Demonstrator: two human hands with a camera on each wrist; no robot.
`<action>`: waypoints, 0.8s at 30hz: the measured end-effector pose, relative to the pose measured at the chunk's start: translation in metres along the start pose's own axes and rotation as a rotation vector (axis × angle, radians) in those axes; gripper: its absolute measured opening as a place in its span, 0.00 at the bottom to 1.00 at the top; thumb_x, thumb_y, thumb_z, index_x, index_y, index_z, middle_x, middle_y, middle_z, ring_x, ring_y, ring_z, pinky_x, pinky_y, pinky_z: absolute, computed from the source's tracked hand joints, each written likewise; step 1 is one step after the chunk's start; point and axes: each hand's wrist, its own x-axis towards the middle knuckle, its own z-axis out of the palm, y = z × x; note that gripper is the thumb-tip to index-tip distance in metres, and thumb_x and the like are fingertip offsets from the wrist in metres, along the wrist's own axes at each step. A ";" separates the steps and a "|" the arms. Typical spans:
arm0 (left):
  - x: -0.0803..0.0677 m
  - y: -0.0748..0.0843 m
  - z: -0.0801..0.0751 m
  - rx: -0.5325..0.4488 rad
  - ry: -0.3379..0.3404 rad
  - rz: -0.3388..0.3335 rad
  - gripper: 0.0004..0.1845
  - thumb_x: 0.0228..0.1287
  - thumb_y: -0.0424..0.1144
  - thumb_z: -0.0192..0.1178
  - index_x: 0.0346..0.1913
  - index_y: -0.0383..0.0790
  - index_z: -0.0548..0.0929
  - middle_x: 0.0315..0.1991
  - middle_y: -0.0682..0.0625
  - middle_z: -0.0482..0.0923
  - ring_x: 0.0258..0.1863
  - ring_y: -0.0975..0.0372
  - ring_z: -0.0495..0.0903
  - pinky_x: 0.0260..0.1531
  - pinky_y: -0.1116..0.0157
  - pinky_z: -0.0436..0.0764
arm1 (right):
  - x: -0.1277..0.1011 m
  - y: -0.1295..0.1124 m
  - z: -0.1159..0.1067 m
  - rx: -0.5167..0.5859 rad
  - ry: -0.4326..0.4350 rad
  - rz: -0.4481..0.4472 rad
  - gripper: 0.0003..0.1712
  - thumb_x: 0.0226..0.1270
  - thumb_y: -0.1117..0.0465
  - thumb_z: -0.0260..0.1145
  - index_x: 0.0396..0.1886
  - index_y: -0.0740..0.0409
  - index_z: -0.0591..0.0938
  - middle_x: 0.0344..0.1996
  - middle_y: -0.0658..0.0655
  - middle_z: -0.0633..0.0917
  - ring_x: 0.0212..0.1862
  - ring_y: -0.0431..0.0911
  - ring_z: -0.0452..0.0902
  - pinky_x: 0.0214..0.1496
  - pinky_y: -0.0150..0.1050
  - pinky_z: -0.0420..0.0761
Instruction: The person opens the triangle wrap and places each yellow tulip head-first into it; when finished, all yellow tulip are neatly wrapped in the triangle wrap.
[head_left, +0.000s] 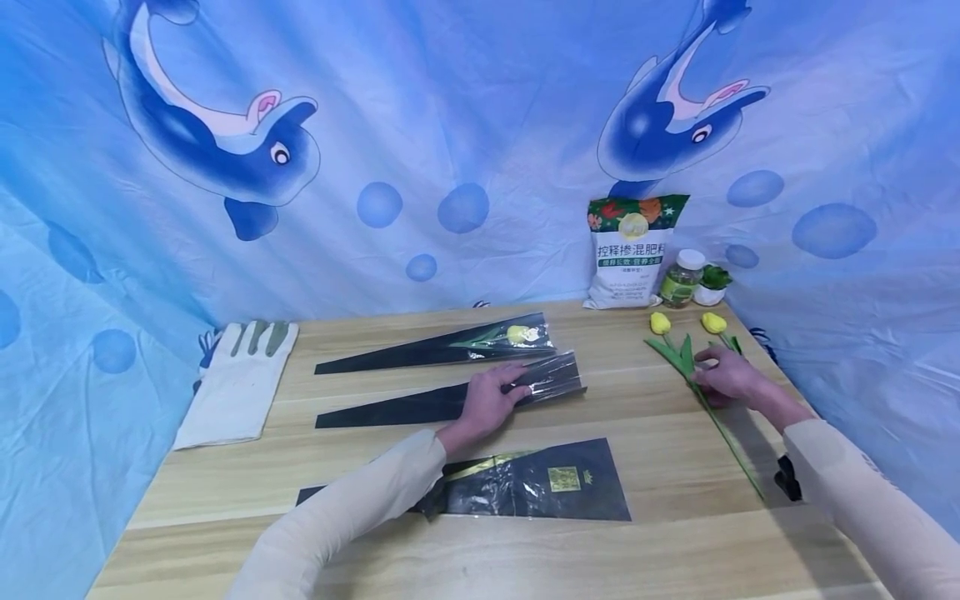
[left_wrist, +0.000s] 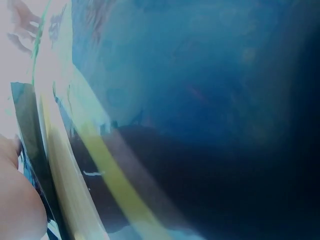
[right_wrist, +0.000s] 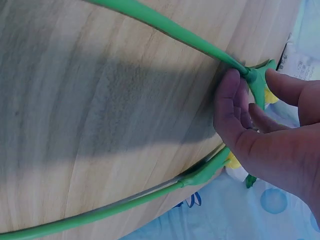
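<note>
Black wrapping (head_left: 420,407) lies under the left hand (head_left: 489,402) toward six o'clock — I cannot tell if it pinches. Near three o'clock, the right hand (head_left: 729,379) pinches a yellow tulip (head_left: 686,358).

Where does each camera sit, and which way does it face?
Head: on the head, facing forward and down over the table; left hand, right hand and sleeves show.
Left wrist: on that wrist, close over a dark glossy wrapper; bare skin shows at the left edge.
Right wrist: on that wrist, facing the right hand and two green tulip stems.
Head and right wrist share the right hand, stems and table.
</note>
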 end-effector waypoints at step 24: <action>0.000 0.001 0.001 0.023 0.001 0.015 0.19 0.56 0.36 0.75 0.50 0.32 0.88 0.51 0.39 0.84 0.53 0.47 0.83 0.56 0.53 0.79 | 0.006 0.002 0.007 0.146 -0.023 -0.016 0.37 0.71 0.65 0.64 0.71 0.74 0.57 0.40 0.61 0.77 0.32 0.42 0.79 0.35 0.40 0.85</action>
